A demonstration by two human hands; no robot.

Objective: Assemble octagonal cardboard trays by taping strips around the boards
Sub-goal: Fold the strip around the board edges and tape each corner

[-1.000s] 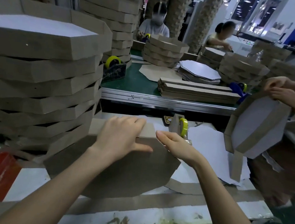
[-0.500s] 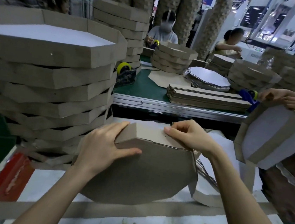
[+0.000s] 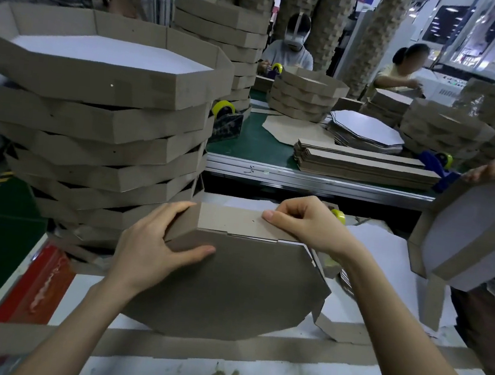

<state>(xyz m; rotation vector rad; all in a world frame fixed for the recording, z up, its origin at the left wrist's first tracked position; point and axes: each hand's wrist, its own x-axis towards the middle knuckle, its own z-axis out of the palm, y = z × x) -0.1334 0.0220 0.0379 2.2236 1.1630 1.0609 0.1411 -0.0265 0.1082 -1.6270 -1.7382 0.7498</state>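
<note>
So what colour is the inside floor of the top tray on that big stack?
The floor is white, walls brown cardboard; head view shows it.

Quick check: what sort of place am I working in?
Probably a cardboard packaging workshop: tall stacks of finished trays, bundled strips on a green bench, and other workers handling trays opposite.

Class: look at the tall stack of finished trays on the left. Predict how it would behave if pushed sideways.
The stack of trays would probably shift or topple: it is tall and its layers sit twisted out of line. It likely feels light, since the top tray is an open cardboard shell.
</note>
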